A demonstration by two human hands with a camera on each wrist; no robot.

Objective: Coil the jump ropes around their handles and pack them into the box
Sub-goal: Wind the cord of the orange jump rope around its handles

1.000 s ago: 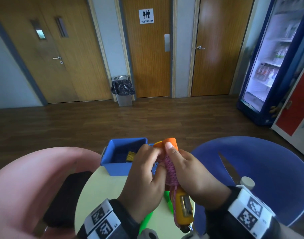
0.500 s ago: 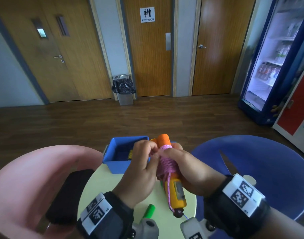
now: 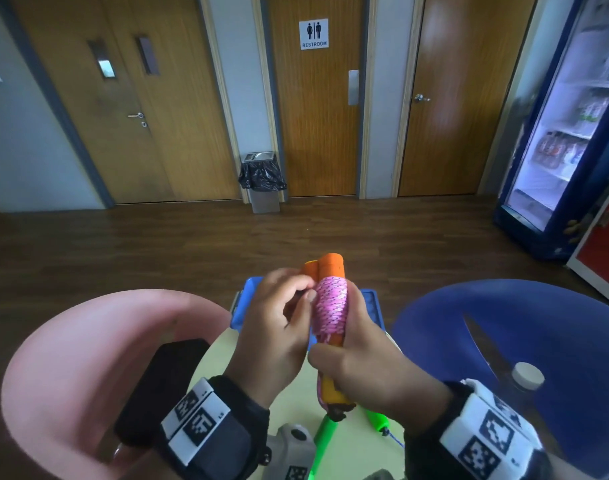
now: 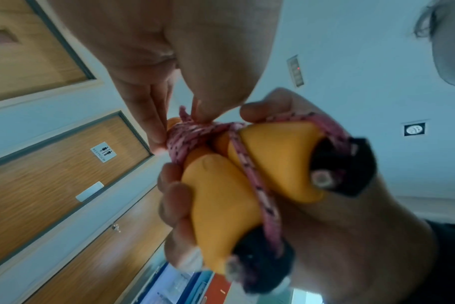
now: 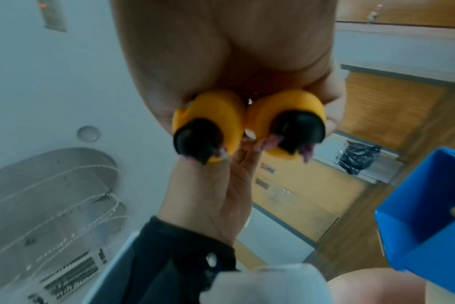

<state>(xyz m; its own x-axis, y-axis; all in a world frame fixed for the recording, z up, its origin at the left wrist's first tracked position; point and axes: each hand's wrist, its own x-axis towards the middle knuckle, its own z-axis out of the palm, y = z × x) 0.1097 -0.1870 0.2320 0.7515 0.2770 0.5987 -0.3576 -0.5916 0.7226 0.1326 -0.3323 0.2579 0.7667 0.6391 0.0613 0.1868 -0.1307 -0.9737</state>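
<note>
Both hands hold a pink-roped jump rope bundle upright above the round table, in front of the blue box.

The right hand [image 3: 362,362] has its fingers curled round the two orange handles [image 3: 325,271], held side by side, with the pink rope [image 3: 330,306] coiled tightly about their upper part. The left hand [image 3: 279,323] pinches the rope end between thumb and fingertips [image 4: 153,131] against the coil. The black handle caps [image 5: 198,139] point down toward the pale yellow table [image 3: 223,355]. The blue box [image 3: 372,306] stands at the table's far edge, mostly hidden behind the hands. Green handles [image 3: 322,434] of another rope lie at the table's near edge. A pink chair [image 3: 71,358] stands left of the table, a blue chair [image 3: 538,323] right of it.
</note>
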